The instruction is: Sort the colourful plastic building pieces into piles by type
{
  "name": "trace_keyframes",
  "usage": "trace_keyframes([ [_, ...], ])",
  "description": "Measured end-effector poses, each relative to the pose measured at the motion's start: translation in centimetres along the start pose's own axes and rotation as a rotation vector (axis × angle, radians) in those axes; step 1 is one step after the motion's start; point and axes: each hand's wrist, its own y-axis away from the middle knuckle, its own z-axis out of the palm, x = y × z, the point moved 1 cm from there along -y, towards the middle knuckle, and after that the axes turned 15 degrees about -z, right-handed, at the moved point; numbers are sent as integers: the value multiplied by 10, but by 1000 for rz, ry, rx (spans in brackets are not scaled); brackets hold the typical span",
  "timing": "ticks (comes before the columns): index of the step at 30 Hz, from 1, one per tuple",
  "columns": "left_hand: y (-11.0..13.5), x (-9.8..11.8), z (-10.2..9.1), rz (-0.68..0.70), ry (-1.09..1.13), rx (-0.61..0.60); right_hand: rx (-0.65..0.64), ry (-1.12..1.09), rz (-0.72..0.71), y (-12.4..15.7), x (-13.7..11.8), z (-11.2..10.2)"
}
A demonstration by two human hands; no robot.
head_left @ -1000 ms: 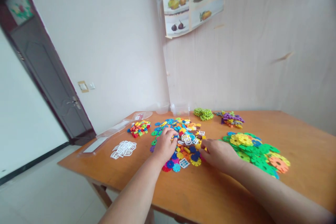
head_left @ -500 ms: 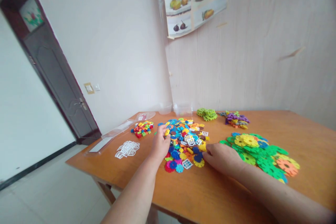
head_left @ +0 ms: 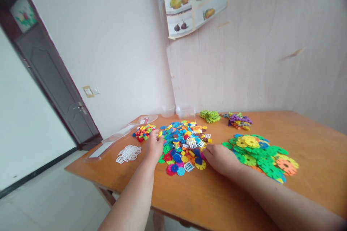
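Left hand [head_left: 154, 147]: shifted leftward since the earlier frame, off the mixed heap [head_left: 173, 140] and closer to the brick pile [head_left: 141, 133]; from my remote seat I see the right hand has hardly moved against the heap
Left grip: fingertips clamped on a small yellow brick [head_left: 160, 134], held high at the tips, I judge because so small a piece suits a pinch
Right grip: knuckles toward me at the heap's right edge; its fingertips are hidden, so I cannot tell whether they are apart, together or around a piece
Small yellow brick: in the left fingers, between the heap and the brick pile, apart from both as far as I can judge
Mixed heap: notched discs, bricks and white lattice windows [head_left: 192, 144] jumbled between my two hands, within easy reach of both
Piles around it: alike pieces lie together, which looks deliberate to me: white lattice pieces [head_left: 128, 153] at left, notched flower discs [head_left: 267, 157] at right, lime pieces [head_left: 210, 116] and purple-topped pieces [head_left: 240, 120] farther back
Clear tub [head_left: 186, 113]: on the wooden surface [head_left: 176, 195] near the wall, behind the heap
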Motion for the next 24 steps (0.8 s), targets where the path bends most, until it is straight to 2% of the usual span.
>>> trace_keyframes([
  [8, -3, -5, -2, -17, 64, 19, 137, -47, -52, 3, -11, 3],
  [14, -2, -6, -2, -54, 31, 41, 228, -39, -246, 8, -20, 19],
  [20, -1, -9, -2, -36, -35, 71, 242, -103, -315, 8, -18, 20],
  [24, -18, -17, 5, -46, -4, 88, 223, -164, -335, 6, -17, 21],
])
